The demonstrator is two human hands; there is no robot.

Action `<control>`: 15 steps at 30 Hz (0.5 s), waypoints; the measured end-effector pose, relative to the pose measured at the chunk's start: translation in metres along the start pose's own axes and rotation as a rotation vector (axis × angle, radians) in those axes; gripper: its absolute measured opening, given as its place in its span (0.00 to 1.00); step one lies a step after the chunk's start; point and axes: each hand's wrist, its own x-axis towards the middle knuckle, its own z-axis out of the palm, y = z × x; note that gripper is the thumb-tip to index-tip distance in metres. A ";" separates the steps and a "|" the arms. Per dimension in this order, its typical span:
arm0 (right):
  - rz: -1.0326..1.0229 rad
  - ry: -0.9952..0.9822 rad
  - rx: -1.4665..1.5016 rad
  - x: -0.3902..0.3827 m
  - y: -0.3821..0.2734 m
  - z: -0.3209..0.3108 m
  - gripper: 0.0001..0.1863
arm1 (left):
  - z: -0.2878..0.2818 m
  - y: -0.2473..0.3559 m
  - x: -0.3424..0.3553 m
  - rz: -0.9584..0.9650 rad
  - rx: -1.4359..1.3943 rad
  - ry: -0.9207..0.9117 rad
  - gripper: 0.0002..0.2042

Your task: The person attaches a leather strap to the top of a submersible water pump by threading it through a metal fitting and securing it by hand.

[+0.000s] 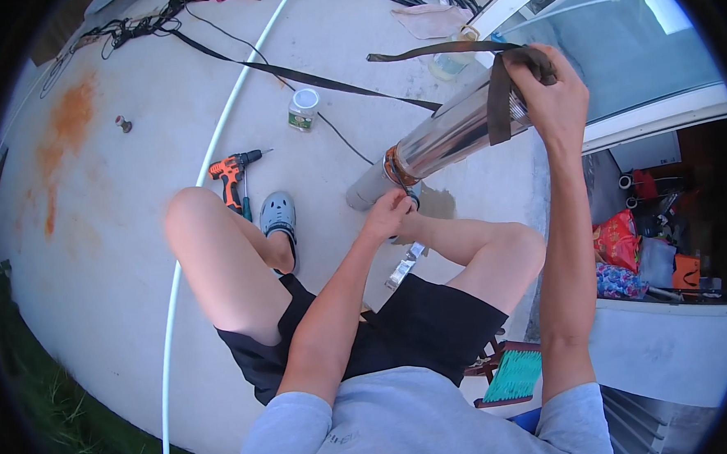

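A shiny metal cylinder point(449, 132), resembling a submersible pump, leans between my legs with its grey lower end on the floor. Around its upper end loops a dark flat strap point(498, 97), one loose tail of which points left. My right hand point(560, 93) is closed on the bunched strap at the cylinder's top. An orange-brown ring point(398, 166) circles the lower part. Just below that ring, my left hand point(388, 216) has its fingers pinched together beside a thin dark cord. What those fingers hold is hidden.
An orange-and-black cordless drill point(231, 175) and a clear jar with a white lid point(303, 109) are on the floor. A long white pipe point(225, 123) crosses the left side. Dark cables point(155, 24) lie farther off; a glass door point(618, 57) stands to the right.
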 end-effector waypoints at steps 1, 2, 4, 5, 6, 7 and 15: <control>0.013 -0.004 0.010 -0.002 -0.003 -0.001 0.23 | -0.006 0.009 0.000 -0.055 0.142 -0.001 0.13; 0.018 0.005 0.018 -0.003 -0.007 -0.001 0.23 | -0.012 0.018 -0.002 -0.110 0.284 0.001 0.13; -0.047 0.031 -0.017 -0.004 -0.001 -0.007 0.23 | -0.013 0.055 -0.015 -0.036 0.351 0.051 0.11; -0.068 0.028 -0.017 -0.004 -0.001 -0.007 0.23 | -0.018 0.079 -0.023 0.041 0.410 0.131 0.10; -0.062 0.042 -0.010 -0.004 -0.003 -0.009 0.23 | -0.025 0.101 -0.026 0.047 0.424 0.126 0.10; -0.073 0.031 -0.010 -0.004 -0.005 -0.006 0.23 | -0.034 0.120 -0.028 0.106 0.495 0.128 0.10; -0.208 0.083 0.072 -0.002 0.005 0.003 0.21 | 0.021 0.181 -0.036 -0.322 -0.249 -0.015 0.09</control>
